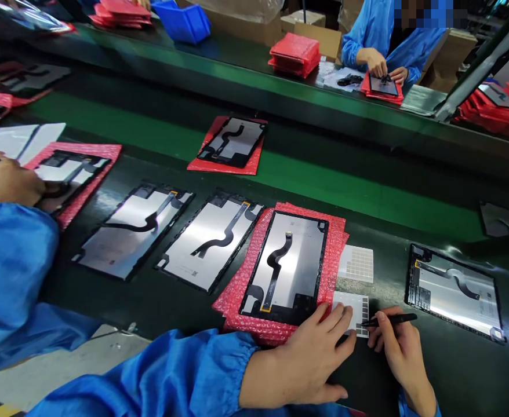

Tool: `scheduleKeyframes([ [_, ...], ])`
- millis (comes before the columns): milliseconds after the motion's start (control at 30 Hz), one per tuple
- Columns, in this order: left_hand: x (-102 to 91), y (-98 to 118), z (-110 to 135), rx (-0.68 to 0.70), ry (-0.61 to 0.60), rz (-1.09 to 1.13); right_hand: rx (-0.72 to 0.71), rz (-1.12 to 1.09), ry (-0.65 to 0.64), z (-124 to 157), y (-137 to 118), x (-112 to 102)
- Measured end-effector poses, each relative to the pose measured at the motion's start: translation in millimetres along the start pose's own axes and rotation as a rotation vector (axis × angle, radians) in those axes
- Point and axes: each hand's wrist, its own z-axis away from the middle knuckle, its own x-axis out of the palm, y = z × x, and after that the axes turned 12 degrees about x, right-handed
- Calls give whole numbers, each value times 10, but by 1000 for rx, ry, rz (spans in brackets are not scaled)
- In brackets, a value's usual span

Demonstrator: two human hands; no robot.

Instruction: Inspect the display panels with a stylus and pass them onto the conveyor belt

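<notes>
My left hand (302, 359) lies spread, its fingertips on the lower corner of a tablet screen panel (300, 260) and the edge of a white sticker sheet (350, 304). The panel, silver-backed with a black ribbon cable (276, 260), rests on a stack of red bubble-wrap bags (243, 272). My right hand (400, 347) grips slim black tweezers (393, 319) like a pen, their tip at the dark labels on the sheet's right edge. Just behind lies a second sticker sheet (359, 263).
Two more panels (211, 243) (133, 231) lie left, another panel (457, 292) right. A panel on red wrap (232, 142) sits on the green belt (167, 127). A co-worker's hand (8, 179) works at left; another person (380, 63) sits opposite, near a blue bin (182, 23).
</notes>
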Motion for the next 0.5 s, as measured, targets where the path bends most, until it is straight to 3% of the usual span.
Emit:
scheduleKeyframes([
  [333,-142,-136,27,56,-9,104,13,-307,-71,-102,-167,-12],
  [500,-245,-225,149,35,103,200,-18,-399,-51,-305,-466,164],
])
